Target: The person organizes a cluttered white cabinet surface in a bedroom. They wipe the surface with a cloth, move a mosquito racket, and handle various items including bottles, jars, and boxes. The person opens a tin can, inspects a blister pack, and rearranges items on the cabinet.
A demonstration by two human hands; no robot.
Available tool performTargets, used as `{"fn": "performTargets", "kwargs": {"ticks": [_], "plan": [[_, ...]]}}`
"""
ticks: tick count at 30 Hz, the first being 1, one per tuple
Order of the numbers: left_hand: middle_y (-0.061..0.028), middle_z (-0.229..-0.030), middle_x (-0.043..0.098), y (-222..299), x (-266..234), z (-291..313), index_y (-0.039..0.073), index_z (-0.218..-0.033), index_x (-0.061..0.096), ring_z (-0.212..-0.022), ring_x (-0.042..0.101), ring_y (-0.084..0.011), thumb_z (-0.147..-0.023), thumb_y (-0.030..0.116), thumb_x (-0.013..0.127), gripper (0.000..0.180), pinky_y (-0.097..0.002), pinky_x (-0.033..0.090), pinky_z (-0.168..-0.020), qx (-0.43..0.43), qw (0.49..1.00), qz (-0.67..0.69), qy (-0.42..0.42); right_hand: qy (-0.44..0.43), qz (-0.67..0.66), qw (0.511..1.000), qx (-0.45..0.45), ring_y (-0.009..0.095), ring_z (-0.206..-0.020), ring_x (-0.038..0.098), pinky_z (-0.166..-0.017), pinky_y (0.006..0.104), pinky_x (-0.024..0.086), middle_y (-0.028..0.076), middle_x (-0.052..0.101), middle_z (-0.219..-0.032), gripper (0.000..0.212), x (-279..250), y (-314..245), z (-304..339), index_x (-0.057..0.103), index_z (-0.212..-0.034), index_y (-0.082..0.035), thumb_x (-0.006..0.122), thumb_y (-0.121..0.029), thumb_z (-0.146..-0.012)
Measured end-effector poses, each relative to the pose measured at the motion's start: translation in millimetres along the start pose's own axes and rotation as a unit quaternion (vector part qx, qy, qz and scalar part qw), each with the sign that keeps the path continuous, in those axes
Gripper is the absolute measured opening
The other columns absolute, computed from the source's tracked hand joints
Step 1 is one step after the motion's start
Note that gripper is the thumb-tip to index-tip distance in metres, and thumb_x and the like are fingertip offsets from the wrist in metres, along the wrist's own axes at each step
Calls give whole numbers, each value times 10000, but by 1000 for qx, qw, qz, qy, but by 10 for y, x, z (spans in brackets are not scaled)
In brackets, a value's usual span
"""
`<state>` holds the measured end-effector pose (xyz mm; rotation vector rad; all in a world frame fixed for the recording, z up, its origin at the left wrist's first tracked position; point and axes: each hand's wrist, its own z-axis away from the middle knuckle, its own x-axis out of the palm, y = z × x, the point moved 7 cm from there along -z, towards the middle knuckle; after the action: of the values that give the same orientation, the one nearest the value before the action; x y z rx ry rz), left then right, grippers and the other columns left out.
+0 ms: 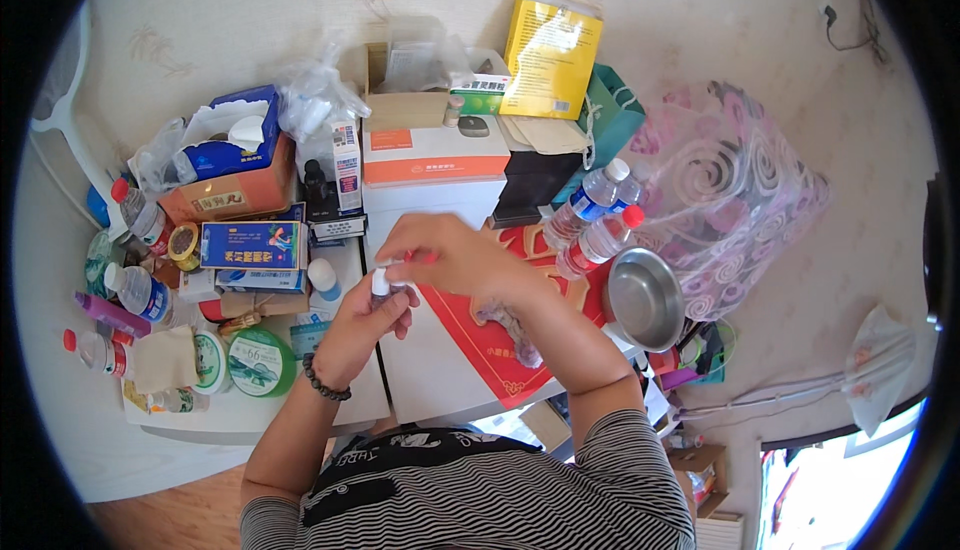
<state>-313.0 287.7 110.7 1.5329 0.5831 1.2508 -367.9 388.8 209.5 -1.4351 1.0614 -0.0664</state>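
Over the white table, my left hand (366, 316) is closed around a small bottle with a white top (380, 282); most of its body is hidden by my fingers. A dark bead bracelet (326, 378) circles my left wrist. My right hand (450, 258) hovers just above and beside the bottle, its fingers curled together near the white top. A bit of red shows among the right fingers, too small to name. Beneath my right forearm lies a red printed sheet (500, 368) with gold marks, and a crumpled clear plastic piece (508, 330) rests on it.
Medicine boxes (250, 246), bottles and a round green tub (262, 362) crowd the left side. Behind my hands stands a white-and-orange box (436, 158). Several plastic water bottles (594, 246) and a metal bowl (645, 300) stand at right, near a pink patterned cover (720, 200).
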Motion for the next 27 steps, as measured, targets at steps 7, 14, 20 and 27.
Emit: {"fn": "performTargets", "kwargs": {"ticks": [7, 14, 20, 27], "plan": [[-121, -1107, 626, 64, 50, 108, -9, -1249, 515, -909, 631, -156, -946, 82, 550, 318, -243, 522, -755, -7, 993, 112, 24, 357, 314, 880, 12, 325, -817, 626, -705, 407, 501, 166, 608, -891, 267, -1396, 475, -302, 641, -1019, -52, 680, -30, -756], [-194, -1249, 573, 86, 9, 193, -28, -1354, 430, -1094, 619, -243, -926, 17, 533, 443, -294, 520, -932, 14, 987, 159, 3, 374, 217, 902, 1, 227, -727, 630, -652, 316, 502, 116, 637, -847, 264, -1437, 764, -379, 609, -1002, -31, 683, 10, -751], [-186, -1242, 581, 40, -48, 323, -25, -1350, 443, -1112, 614, -271, -907, 13, 579, 465, -302, 506, -957, -7, 984, 174, 36, 280, -130, 951, 30, 107, -795, 610, -724, 233, 509, 31, 628, -922, 253, -959, 377, 29, 605, -1041, -4, 656, 87, -810], [-159, -1225, 601, -13, -176, 517, 6, -1326, 470, -1101, 620, -262, -879, -5, 624, 472, -310, 510, -935, 12, 991, 122, 60, 95, -279, 955, 35, 107, -907, 588, -826, 264, 488, 16, 603, -947, 326, 226, 162, 60, 603, -1116, -26, 687, 51, -811]]}}
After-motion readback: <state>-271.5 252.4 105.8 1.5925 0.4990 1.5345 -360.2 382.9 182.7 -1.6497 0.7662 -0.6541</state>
